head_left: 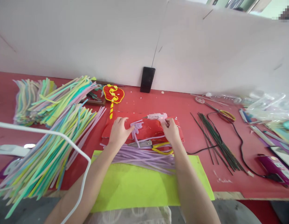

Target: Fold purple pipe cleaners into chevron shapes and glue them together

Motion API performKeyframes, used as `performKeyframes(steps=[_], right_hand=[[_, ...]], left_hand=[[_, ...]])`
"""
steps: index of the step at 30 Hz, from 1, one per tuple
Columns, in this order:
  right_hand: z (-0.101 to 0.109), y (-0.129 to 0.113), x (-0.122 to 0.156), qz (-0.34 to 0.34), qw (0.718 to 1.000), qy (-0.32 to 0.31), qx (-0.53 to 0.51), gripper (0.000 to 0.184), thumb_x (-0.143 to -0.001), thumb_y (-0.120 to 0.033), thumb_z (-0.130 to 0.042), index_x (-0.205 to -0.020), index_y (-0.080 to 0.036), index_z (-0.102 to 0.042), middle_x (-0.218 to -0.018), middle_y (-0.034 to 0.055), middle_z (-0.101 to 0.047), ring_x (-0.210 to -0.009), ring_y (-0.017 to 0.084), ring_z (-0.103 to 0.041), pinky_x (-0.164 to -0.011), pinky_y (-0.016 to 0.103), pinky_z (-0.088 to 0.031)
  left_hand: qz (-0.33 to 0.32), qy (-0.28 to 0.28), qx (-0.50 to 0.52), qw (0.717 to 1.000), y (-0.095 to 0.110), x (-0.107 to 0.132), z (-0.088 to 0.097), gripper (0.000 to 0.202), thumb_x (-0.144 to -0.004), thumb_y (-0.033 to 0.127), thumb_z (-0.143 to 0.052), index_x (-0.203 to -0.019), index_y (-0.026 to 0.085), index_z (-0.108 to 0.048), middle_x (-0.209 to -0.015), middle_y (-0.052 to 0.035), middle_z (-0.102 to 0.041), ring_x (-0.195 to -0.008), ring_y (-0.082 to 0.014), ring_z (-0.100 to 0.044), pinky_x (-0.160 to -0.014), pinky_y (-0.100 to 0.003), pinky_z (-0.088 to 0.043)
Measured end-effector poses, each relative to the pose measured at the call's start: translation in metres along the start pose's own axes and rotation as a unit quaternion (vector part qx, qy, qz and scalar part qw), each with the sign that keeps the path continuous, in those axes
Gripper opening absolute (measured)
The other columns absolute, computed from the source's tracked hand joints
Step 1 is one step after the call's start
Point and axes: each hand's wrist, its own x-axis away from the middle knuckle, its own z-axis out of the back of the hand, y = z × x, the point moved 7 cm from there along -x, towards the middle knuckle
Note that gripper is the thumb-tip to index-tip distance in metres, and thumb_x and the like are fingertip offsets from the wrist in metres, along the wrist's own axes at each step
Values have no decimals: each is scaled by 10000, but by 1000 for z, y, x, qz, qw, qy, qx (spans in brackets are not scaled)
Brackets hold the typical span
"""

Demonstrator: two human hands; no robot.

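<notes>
My right hand (170,129) is closed round the handle of a pink glue gun (156,116), whose nozzle points left. Below the nozzle, short lilac pipe cleaner pieces (136,127) lie bunched on a red pad (149,132). My left hand (120,129) rests at the pad's left part, thumb and fingers apart, the thumb beside the lilac pieces; it appears to hold nothing. Closer to me are pliers with yellow handles (162,151) and a row of long lilac pipe cleaners (142,158) on a lime-green sheet (139,189).
Coloured pipe cleaner bundles (53,149) fill the left side, crossed by a white cable (72,144). A red-yellow fan-shaped piece (113,93) and a black phone (147,80) stand behind. Right are dark green stems (216,140), scissors (225,115), a black cord (240,149) and a purple box (275,168).
</notes>
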Motion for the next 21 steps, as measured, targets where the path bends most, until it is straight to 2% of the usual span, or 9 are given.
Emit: performKeyframes(steps=[3, 5, 13, 17, 21], right_hand=[[-6, -8, 5, 1, 1000, -19, 16, 402, -799, -608, -445, -874, -218, -506, -841, 75, -655, -783, 222, -604, -666, 300, -405], [-8, -13, 9, 1, 999, -24, 34, 389, -812, -596, -440, -898, -223, -508, -870, 76, -661, -789, 224, -611, -656, 296, -403], [-20, -27, 18, 17, 995, -19, 98, 326, -859, -503, -447, -1012, -222, -505, -1015, 99, -665, -895, 257, -630, -658, 308, -411], [-20, -31, 20, 38, 995, -3, 96, 351, -855, -522, -437, -1017, -217, -501, -1047, 106, -655, -928, 264, -624, -675, 320, -426], [-20, -32, 20, 23, 996, -12, 86, 414, -812, -558, -469, -1049, -219, -472, -1086, 101, -634, -931, 256, -624, -691, 332, -442]], left_hand=[[22, -41, -30, 998, 1, 1, -13, 432, -730, 366, -675, -1098, 162, -575, -1070, -101, -585, -1056, -272, -557, -927, -399, -448], [29, -44, -42, 998, 4, 0, -16, 436, -728, 377, -671, -1097, 164, -577, -1071, -97, -583, -1052, -269, -560, -913, -384, -451], [42, -57, -36, 997, 2, -3, -21, 323, -751, 314, -637, -1038, 172, -603, -910, -50, -612, -876, -211, -609, -781, -311, -465], [34, -64, -27, 997, 2, -3, -22, 252, -757, 291, -633, -988, 191, -619, -888, -38, -617, -851, -195, -611, -762, -294, -458], [47, -52, -20, 997, 1, -2, -20, 296, -759, 331, -644, -1021, 199, -603, -961, -47, -603, -869, -195, -614, -769, -295, -458]])
